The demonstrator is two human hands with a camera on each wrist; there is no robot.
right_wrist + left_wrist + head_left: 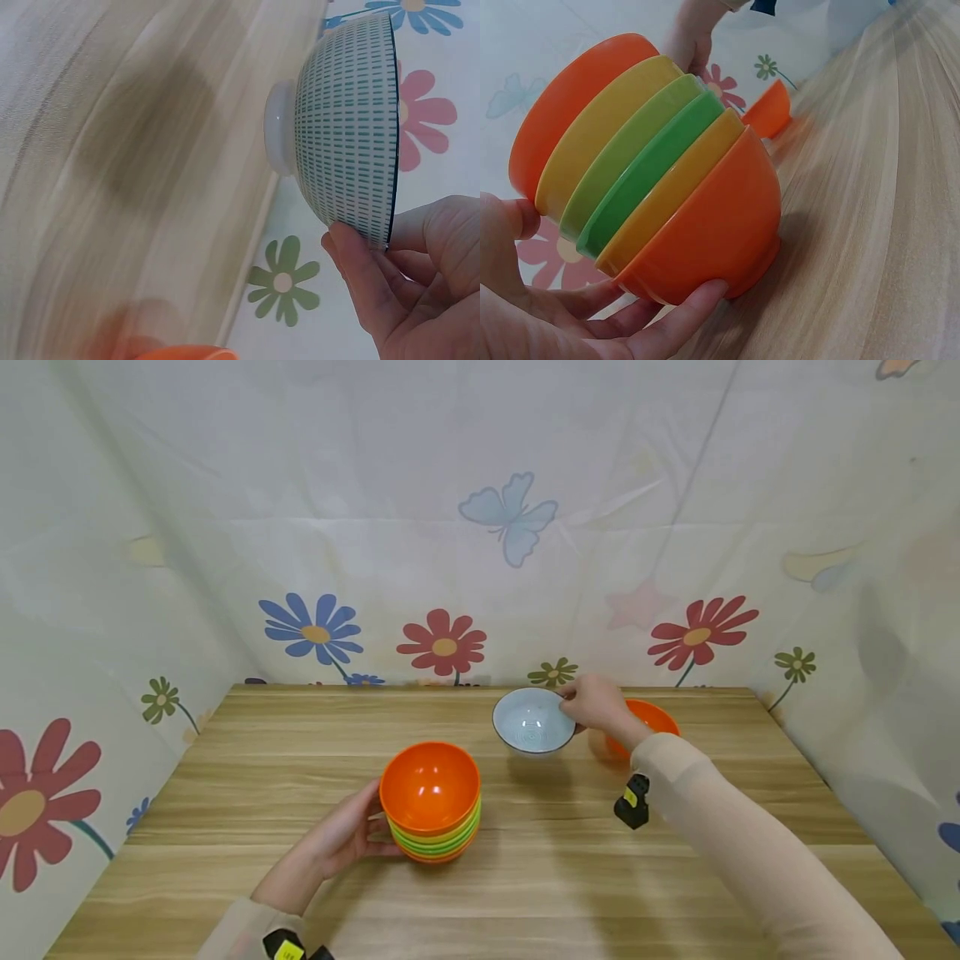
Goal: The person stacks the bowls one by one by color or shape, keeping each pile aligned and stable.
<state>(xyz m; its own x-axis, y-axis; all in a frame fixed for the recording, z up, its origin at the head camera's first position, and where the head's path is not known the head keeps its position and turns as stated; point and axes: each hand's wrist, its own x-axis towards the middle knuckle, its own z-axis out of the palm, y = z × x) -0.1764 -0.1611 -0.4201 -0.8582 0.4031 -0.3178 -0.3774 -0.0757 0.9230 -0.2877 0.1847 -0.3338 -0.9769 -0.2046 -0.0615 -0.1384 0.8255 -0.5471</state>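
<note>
A stack of bowls [430,789], orange on top with yellow and green ones below, stands on the table left of centre. My left hand [347,833] holds its left side, the fingers spread along the bowls and bent round them, as the left wrist view shows. In my right hand [597,703] a white bowl [533,721] is pinched by its right rim, held above the table. The right wrist view shows small green dashes on its outside [345,127] and a dark rim. A single orange bowl [654,717] stands behind the right wrist, partly hidden by it.
The wood-grain table [300,752] reaches back to a pale curtain [360,527] printed with flowers and a butterfly. The curtain also closes off the left and right sides.
</note>
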